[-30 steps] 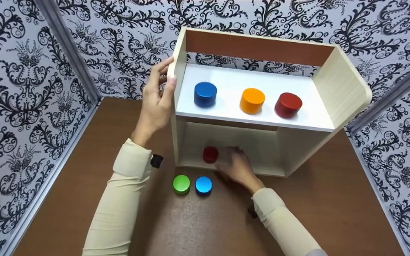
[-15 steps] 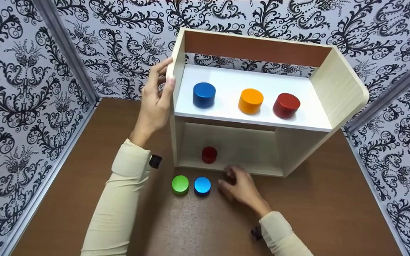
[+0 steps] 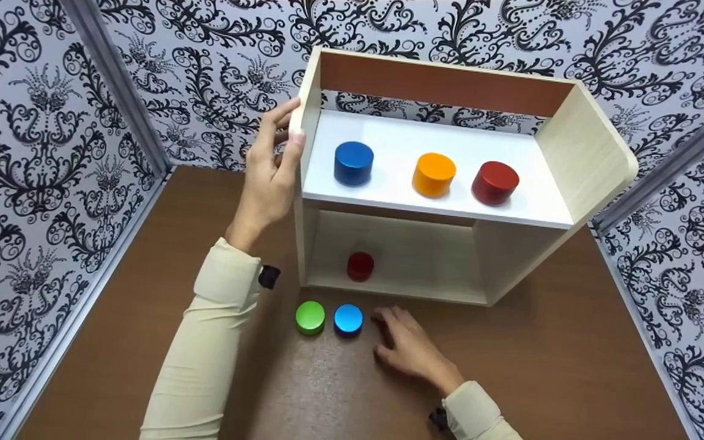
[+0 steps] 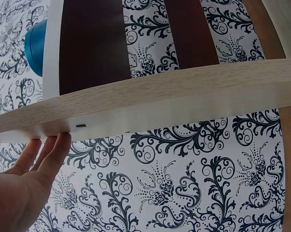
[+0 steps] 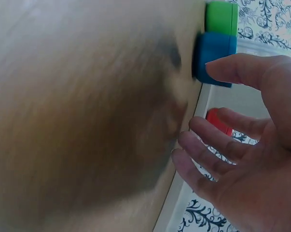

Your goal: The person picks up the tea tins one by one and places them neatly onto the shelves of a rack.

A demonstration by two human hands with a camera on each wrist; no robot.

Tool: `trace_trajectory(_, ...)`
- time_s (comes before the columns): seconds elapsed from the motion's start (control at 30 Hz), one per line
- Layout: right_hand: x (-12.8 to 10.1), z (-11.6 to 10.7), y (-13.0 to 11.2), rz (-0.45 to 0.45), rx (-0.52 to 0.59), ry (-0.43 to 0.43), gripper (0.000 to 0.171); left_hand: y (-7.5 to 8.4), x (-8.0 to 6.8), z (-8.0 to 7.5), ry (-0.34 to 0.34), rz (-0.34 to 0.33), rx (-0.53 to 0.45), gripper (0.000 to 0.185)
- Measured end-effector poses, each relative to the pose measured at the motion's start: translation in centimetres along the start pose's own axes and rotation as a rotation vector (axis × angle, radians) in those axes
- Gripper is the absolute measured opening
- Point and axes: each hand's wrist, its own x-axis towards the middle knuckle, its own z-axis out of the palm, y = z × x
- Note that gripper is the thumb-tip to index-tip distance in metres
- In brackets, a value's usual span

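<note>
My left hand (image 3: 268, 168) rests against the left side panel of a two-level wooden shelf unit (image 3: 304, 244). In the left wrist view, the fingertips (image 4: 63, 137) touch the panel's outer face. My right hand (image 3: 412, 345) is low over the table in front of the unit, fingers spread and holding nothing. Just left of it stand a light blue cylinder (image 3: 348, 320) and a green cylinder (image 3: 310, 318). In the right wrist view, the thumb overlaps the blue cylinder (image 5: 215, 55); contact there cannot be told. A red cylinder (image 3: 360, 266) sits in the lower compartment.
On the white upper shelf (image 3: 388, 137) stand a dark blue cylinder (image 3: 354, 164), an orange cylinder (image 3: 434, 175) and a larger red cylinder (image 3: 495, 183). Patterned wall panels (image 3: 52, 122) enclose the brown table (image 3: 547, 379) at the back and both sides.
My right hand has drawn back out of the lower compartment toward the table's front, its fingers spreading beside the light blue cylinder. The left hand and the cylinders have stayed in place.
</note>
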Motion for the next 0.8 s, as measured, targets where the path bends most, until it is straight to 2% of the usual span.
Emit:
trace_trajectory(0.13,0.2,0.4,-0.2,0.05,-0.018,-0.045,0.059,0.0,0.0,0.1,-0.002,0.006,-0.006,0.044)
trace_trajectory(0.47,1.5,1.2,-0.5,0.108,-0.006,-0.072,0.076,0.0,0.0,0.0,0.004,-0.011,-0.011,0.044)
trace_trajectory(0.8,2.9,1.8,-0.8,0.068,0.009,-0.043,0.082,0.0,0.0,0.1,-0.001,-0.013,-0.007,0.044)
